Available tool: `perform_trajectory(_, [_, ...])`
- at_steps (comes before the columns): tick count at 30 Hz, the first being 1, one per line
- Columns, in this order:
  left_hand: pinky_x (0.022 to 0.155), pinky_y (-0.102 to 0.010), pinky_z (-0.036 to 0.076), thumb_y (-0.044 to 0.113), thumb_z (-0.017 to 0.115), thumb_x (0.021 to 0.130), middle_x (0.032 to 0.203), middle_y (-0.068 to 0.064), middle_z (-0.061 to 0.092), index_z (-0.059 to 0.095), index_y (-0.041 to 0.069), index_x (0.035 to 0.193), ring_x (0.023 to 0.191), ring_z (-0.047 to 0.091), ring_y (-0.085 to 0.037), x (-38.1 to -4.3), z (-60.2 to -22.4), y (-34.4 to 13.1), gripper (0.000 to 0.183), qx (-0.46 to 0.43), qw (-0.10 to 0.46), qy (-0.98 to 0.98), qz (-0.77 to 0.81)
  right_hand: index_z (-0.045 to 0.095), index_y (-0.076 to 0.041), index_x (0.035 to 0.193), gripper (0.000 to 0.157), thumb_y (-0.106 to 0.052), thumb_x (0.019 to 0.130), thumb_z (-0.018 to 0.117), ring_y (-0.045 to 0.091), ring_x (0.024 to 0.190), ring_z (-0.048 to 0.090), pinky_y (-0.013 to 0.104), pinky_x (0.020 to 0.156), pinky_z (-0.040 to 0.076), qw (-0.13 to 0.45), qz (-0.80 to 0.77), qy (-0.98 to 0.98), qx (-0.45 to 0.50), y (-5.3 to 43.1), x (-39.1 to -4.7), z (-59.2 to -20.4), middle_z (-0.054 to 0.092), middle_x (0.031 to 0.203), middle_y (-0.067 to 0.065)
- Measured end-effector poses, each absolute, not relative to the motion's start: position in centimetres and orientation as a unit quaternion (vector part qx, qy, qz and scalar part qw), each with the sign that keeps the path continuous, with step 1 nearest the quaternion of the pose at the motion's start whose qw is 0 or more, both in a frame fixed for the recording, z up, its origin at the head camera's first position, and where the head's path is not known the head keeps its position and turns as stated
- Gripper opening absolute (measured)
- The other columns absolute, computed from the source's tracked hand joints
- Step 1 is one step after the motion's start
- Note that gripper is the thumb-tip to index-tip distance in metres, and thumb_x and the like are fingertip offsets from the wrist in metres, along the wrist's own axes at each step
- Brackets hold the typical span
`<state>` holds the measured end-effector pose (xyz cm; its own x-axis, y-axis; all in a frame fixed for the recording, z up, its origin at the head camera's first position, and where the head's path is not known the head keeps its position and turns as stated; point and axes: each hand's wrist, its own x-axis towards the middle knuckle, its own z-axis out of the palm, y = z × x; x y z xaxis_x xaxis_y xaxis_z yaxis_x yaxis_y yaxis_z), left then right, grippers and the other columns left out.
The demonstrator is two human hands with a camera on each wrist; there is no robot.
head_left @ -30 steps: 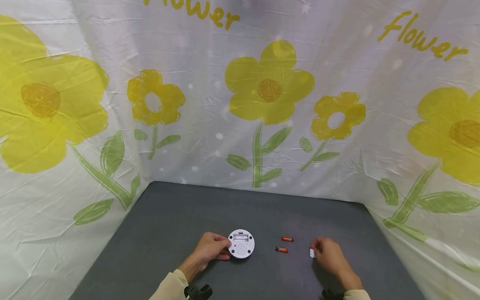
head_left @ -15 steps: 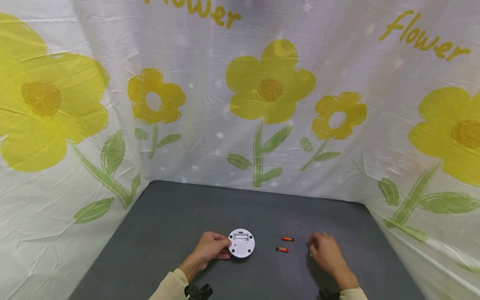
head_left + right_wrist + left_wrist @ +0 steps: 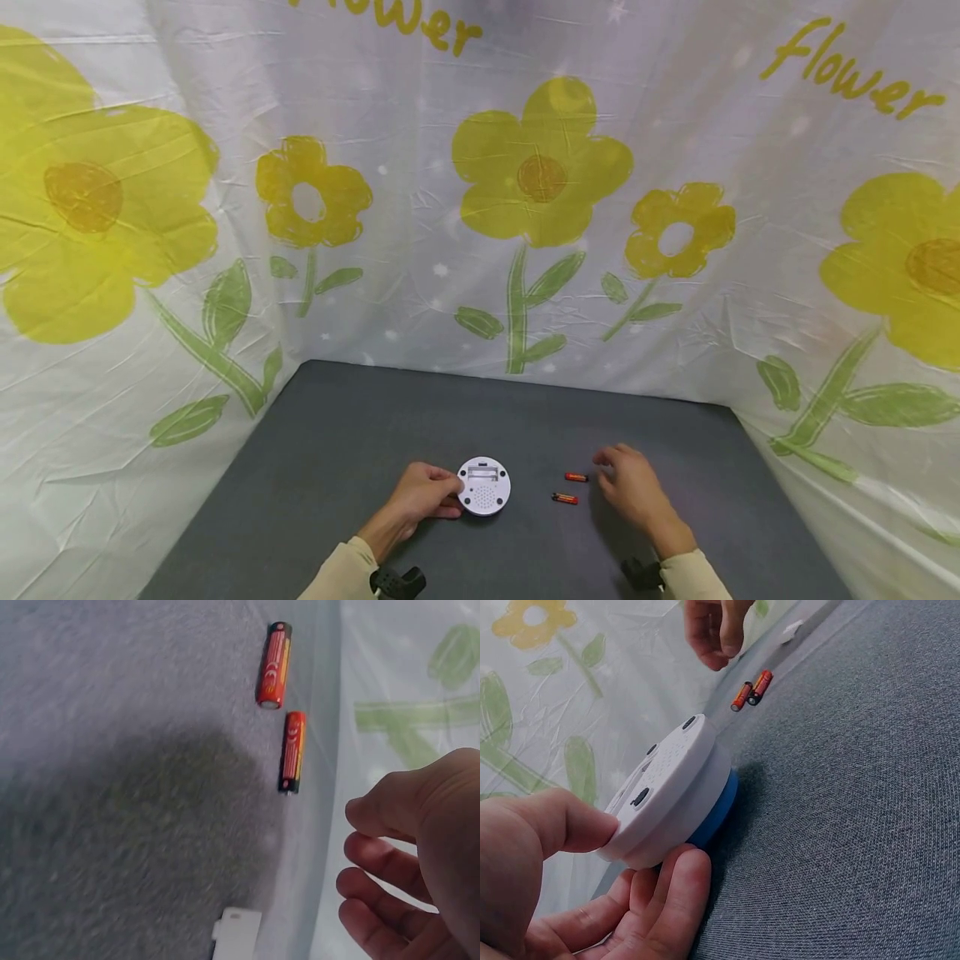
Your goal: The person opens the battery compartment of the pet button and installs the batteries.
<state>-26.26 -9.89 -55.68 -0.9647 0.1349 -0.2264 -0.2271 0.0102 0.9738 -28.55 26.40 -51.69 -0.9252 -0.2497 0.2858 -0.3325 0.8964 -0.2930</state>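
My left hand [image 3: 422, 493] grips the left edge of a round white device [image 3: 483, 487], thumb on its upper face and fingers beneath. That face shows an uncovered battery compartment [image 3: 482, 473], small holes and dark feet. The left wrist view reveals a blue part [image 3: 718, 810] on the device's underside. Two red-and-black batteries lie on the table, a farther one [image 3: 576, 477] and a nearer one [image 3: 565, 498]. Just right of them hovers my right hand [image 3: 633, 492], loosely bent and holding nothing. A small white battery cover [image 3: 237, 935] lies on the table, hidden under that hand in the head view.
Dark grey cloth covers the table [image 3: 360, 408]. White hangings with yellow flowers [image 3: 540, 179] enclose its back and sides. A black wrist camera [image 3: 397, 583] is strapped on the left wrist.
My right hand has let go of the white battery cover and moved left and away from me, toward the batteries. The left hand and the device stay in place.
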Motion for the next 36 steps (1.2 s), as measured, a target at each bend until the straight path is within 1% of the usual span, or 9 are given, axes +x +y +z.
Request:
perform_trajectory(7, [0.068,-0.032,0.07,0.002,0.071,0.091,0.088,-0.011,0.078,0.072,-0.016,0.112,0.073,0.076,-0.016,-26.2,-55.7,-9.9,0.027,-0.036,0.128,0.701,0.7,0.08,-0.003,0.107,0.021,0.005,0.088,0.082,0.031,0.096,0.073,0.05,0.081,0.065,0.114,0.181,-0.961,0.175,25.3,-29.0,-52.1,0.074,0.102,0.009])
perform_trajectory(12, [0.068,-0.032,0.07,0.001,0.071,0.091,0.088,-0.011,0.078,0.072,-0.016,0.111,0.073,0.076,-0.017,-26.3,-55.8,-9.8,0.027,-0.035,0.125,0.7,0.702,0.08,-0.004,0.105,0.021,0.006,0.087,0.084,0.028,0.094,0.073,0.047,0.08,0.065,0.107,0.179,-0.96,0.187,24.5,-29.6,-52.5,0.074,0.101,0.008])
perform_trajectory(17, [0.068,-0.033,0.07,0.001,0.071,0.091,0.088,-0.011,0.078,0.072,-0.016,0.11,0.073,0.076,-0.017,-26.2,-55.7,-9.8,0.026,-0.033,0.124,0.7,0.703,0.079,-0.004,0.101,0.023,0.007,0.082,0.086,0.028,0.089,0.072,0.046,0.076,0.065,0.122,0.168,-0.957,0.204,24.0,-29.8,-52.8,0.073,0.096,0.008])
perform_trajectory(21, [0.068,-0.032,0.07,0.001,0.071,0.091,0.088,-0.012,0.078,0.072,-0.016,0.11,0.073,0.076,-0.017,-26.1,-55.6,-9.9,0.025,-0.037,0.127,0.701,0.701,0.079,-0.005,0.096,0.021,0.005,0.081,0.088,0.025,0.082,0.07,0.044,0.072,0.063,0.129,0.163,-0.957,0.204,23.7,-30.0,-53.2,0.07,0.089,0.006])
perform_trajectory(29, [0.068,-0.031,0.07,0.001,0.071,0.091,0.09,-0.012,0.078,0.072,-0.016,0.111,0.074,0.077,-0.017,-26.1,-55.6,-9.8,0.025,-0.039,0.128,0.703,0.699,0.076,-0.011,0.087,0.021,0.006,0.08,0.087,0.019,0.079,0.067,0.041,0.07,0.062,0.115,0.161,-0.962,0.186,23.8,-29.9,-53.7,0.067,0.084,0.001])
perform_trajectory(36, [0.068,-0.032,0.07,0.001,0.071,0.092,0.09,-0.012,0.078,0.072,-0.016,0.111,0.074,0.077,-0.017,-26.1,-55.5,-9.8,0.025,-0.038,0.13,0.703,0.698,0.077,-0.013,0.085,0.021,0.006,0.083,0.086,0.015,0.078,0.065,0.038,0.068,0.061,0.107,0.168,-0.964,0.177,23.8,-30.0,-54.0,0.068,0.083,-0.001])
